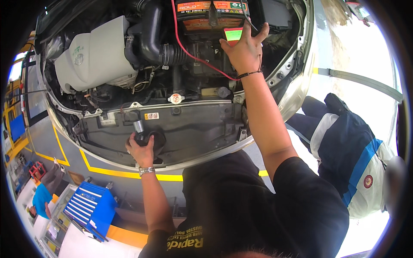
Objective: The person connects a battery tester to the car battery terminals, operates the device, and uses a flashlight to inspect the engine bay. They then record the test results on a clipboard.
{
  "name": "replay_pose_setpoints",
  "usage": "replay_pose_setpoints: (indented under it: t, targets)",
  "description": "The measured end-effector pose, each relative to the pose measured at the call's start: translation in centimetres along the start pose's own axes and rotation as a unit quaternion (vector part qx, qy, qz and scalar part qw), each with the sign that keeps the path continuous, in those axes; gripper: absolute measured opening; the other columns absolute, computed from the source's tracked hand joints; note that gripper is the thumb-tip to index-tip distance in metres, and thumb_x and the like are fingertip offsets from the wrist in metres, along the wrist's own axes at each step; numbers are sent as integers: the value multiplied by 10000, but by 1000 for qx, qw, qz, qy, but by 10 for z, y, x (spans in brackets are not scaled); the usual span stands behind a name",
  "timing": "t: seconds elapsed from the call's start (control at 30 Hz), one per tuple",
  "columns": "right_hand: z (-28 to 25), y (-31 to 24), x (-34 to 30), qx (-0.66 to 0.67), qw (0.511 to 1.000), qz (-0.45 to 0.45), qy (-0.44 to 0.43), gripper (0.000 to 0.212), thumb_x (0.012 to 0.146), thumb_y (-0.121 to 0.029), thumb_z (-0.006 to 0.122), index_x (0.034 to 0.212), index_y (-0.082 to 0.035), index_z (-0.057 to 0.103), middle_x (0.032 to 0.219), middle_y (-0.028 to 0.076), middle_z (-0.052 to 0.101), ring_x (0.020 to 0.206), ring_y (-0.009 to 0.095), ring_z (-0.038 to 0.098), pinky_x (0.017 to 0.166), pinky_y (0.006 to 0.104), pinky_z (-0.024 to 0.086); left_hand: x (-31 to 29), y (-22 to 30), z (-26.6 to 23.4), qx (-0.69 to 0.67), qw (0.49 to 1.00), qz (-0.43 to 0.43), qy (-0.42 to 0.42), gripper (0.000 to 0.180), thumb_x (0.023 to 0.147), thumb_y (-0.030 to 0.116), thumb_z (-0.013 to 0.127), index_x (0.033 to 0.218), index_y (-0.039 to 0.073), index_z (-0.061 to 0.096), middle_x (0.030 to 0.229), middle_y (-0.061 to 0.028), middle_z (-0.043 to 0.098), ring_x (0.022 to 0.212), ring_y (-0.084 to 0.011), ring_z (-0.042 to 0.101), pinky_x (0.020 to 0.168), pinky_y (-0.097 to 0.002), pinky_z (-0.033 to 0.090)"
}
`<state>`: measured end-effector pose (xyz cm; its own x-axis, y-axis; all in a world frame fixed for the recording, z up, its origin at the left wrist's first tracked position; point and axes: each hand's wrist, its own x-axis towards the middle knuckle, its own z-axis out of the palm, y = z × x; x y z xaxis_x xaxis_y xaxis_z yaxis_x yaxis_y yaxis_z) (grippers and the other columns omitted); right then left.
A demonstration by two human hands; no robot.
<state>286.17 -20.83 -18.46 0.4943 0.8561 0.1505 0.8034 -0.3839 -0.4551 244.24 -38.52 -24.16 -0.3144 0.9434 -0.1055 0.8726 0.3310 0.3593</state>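
My right hand (246, 50) reaches over the engine bay with fingers spread around a red battery tester (233, 35), whose small screen is lit green. The car battery (198, 26), with orange labels on its dark case, sits just beyond it. A red cable (202, 60) hangs in a loop from the battery area to my right wrist, and a dark cable (249, 19) passes by my fingers. Over the front panel (193, 129), my left hand (141, 151) is closed around a short silver and black cylinder (138, 127); its lower part is hidden by my fingers.
A grey engine cover (97, 53) and black intake hose (151, 34) fill the bay's left side. The white radiator cap (176, 99) is near the panel. At right, a person in a dark jacket (344, 150) leans close. A blue tool cabinet (90, 206) stands behind at left.
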Motion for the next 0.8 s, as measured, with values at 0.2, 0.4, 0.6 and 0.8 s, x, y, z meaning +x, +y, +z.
replay_pose_setpoints:
  t: [0.2, 0.4, 0.6, 0.8]
  targets:
    - [-12, 0, -17, -26, 998, -28, -40, 915, 726, -494, 835, 1470, -121, 455, 1553, 375, 113, 1020, 551, 632, 909, 497, 551, -2, -9, -3, 33, 999, 21, -10, 847, 661, 293, 914, 1377, 110, 502, 1373, -277, 434, 1237, -466, 479, 1040, -526, 428]
    - [-10, 5, -30, -28, 997, -23, -62, 919, 736, -529, 814, 1469, -99, 465, 1558, 367, 126, 1012, 536, 642, 889, 502, 558, -5, -5, -3, -21, 1000, -15, 2, 853, 670, 302, 913, 1387, 97, 499, 1354, -268, 468, 1241, -448, 488, 1041, -521, 428]
    - [-14, -1, -37, -10, 999, -43, -31, 902, 739, -519, 813, 1461, -98, 473, 1557, 365, 142, 986, 541, 647, 863, 504, 565, -11, 2, -6, -39, 999, -3, 30, 861, 676, 283, 912, 1396, 67, 490, 1336, -259, 479, 1231, -432, 499, 1036, -499, 437]
    - [-10, 10, -58, -26, 992, -111, -51, 894, 705, -485, 846, 1431, -87, 508, 1552, 370, 155, 1019, 528, 640, 856, 491, 568, -17, 11, -5, -265, 962, -51, 40, 807, 714, 136, 841, 1419, 27, 464, 1314, -184, 487, 1192, -320, 523, 1022, -412, 442]
